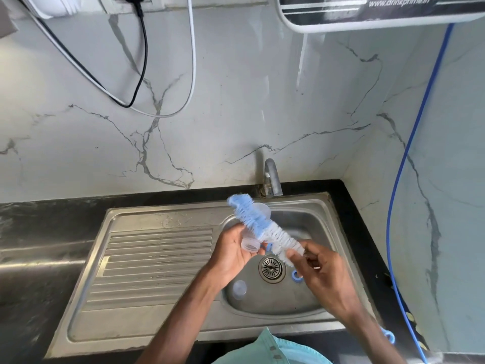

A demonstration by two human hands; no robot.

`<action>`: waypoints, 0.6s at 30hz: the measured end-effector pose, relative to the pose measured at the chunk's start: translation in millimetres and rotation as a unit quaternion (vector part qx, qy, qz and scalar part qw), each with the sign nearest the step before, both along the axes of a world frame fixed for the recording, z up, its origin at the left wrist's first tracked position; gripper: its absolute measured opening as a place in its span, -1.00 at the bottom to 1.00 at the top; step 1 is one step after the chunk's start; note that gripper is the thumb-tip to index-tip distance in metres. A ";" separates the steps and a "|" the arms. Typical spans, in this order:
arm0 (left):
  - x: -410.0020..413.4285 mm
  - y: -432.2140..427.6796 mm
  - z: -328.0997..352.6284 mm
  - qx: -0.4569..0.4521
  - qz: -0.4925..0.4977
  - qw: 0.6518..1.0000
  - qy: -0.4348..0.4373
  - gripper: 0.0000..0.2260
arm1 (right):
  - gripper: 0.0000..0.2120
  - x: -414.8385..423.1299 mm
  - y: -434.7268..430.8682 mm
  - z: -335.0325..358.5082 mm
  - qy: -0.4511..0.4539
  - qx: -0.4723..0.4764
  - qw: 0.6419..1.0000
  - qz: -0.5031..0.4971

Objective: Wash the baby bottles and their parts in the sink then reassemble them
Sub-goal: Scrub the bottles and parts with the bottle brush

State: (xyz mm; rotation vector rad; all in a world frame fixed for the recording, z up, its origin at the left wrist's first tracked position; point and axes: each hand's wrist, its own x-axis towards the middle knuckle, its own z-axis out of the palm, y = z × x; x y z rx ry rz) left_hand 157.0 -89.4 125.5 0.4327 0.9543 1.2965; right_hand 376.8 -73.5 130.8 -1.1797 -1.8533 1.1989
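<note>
My left hand [231, 252] grips a clear baby bottle [250, 245] over the steel sink [309, 216], its threaded neck pointing toward me. My right hand [324, 271] holds the handle end of a blue and white bottle brush [259, 227], whose bristles lie across the bottle and point up and to the left. In the basin, a clear cap [239, 288] lies at the left of the drain [272, 268]. A blue ring [296, 275] lies at the drain's right, partly hidden by my right hand.
The tap [273, 177] stands at the back edge of the sink, with no water visibly running. A ribbed draining board [157, 258] spreads to the left. Black countertop [39, 232] surrounds the sink. A blue hose [404, 179] hangs along the right wall, and a blue item [388, 336] lies at the counter's front right.
</note>
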 end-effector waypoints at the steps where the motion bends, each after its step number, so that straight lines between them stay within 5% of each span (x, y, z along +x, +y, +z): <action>1: 1.2 0.4 1.0 0.009 -0.003 1.000 0.009 -0.46 | -0.81 -2.1 -2.3 -1.2 0.004 0.014 1.000 0.006; 6: 1.8 -0.3 -0.6 0.025 -0.002 0.999 0.043 -0.41 | -0.82 -6.2 -4.7 -3.5 -0.020 0.084 0.996 0.015; 12: 7.2 -8.2 -4.7 0.031 -0.034 0.996 0.076 -0.65 | -0.86 -0.8 18.9 -0.9 -0.021 0.126 0.991 -0.037; 15: 14.5 -9.9 -6.1 0.026 -0.036 0.996 0.081 -0.57 | -0.87 -0.2 33.6 3.3 -0.011 0.113 0.990 -0.081; 18: 18.0 -5.4 -0.3 0.000 0.002 0.998 0.055 -0.51 | -0.86 -6.6 19.4 2.5 -0.010 0.135 0.991 0.008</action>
